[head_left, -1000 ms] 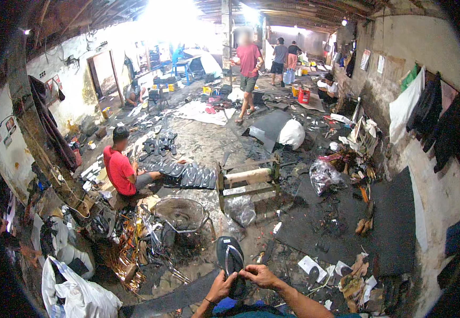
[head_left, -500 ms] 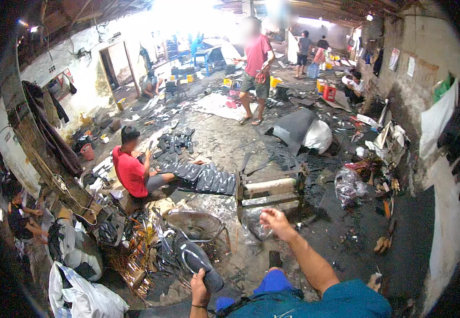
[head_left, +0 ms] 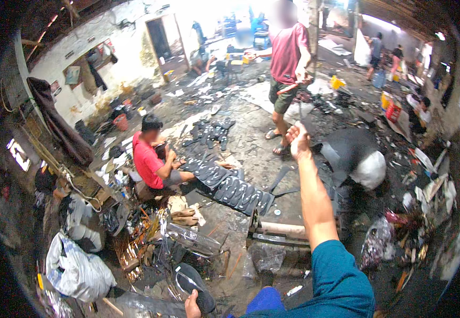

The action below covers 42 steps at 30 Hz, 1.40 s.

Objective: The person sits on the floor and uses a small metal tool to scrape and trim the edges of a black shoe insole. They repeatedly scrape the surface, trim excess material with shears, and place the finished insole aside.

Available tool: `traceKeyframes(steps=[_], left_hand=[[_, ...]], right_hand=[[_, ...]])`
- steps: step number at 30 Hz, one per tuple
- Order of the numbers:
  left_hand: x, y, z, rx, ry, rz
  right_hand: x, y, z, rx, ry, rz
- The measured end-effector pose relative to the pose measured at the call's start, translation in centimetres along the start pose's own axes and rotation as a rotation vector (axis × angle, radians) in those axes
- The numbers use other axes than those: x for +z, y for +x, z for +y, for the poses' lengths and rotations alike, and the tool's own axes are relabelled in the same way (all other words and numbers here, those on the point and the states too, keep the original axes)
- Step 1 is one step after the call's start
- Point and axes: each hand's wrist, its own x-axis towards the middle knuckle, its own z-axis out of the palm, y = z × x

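Observation:
My left hand [head_left: 192, 306], at the lower edge, is closed on the side of a dark shoe sole [head_left: 197, 289] with a pale outline on its face. Far forward of me my right arm is stretched out, and my right hand [head_left: 297, 140] is raised with its fingers loosely apart, seemingly holding nothing. Beyond it a standing person [head_left: 289, 55] in a red shirt and dark shorts holds red-handled scissors [head_left: 287, 89]. A gap seems to lie between that person's hands and mine.
A person [head_left: 150, 161] in red sits on the floor beside rows of dark sole pieces [head_left: 235, 192]. Below my right forearm stands a low frame with a pale roller [head_left: 277, 229]. A fan [head_left: 194, 238], scrap heaps and a white sack [head_left: 79, 270] lie left; a dark-and-white bundle [head_left: 354, 153] lies right.
My right arm has stretched forward and up, toward the standing person. That person appears closer. The view has turned, and the sole in my left hand sits lower in the picture.

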Motion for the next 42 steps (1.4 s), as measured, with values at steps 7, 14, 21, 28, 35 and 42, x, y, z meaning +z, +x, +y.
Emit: traceKeyframes(steps=[7, 14, 21, 28, 35, 42], left_hand=[[3.5, -0.4, -1.1, 0.177, -0.236, 0.275], [7.3, -2.1, 2.1, 0.197, -0.235, 0.264], [4.9, -4.2, 2.8, 0.325, -0.767, 0.156], [-4.1, -9.1, -1.6, 0.655, -1.366, -0.056], [-14.6, -18.4, -10.2, 0.948, -1.42, 0.067], [-22.6, -28.5, -18.1, 0.944, -1.404, 0.523]], right_hand=[[2.2, 9.9, 3.8, 0.079, 0.218, 0.043], [3.1, 3.2, 7.6, 0.213, 0.366, -0.054], [2.9, -15.1, 5.5, 0.599, 0.15, -0.419], [2.7, -41.6, 5.1, 1.093, -0.307, -0.882], [0.7, -64.2, 0.8, 0.968, -0.726, -1.729], [1.9, -81.0, -0.9, 0.782, -0.81, -2.355]])
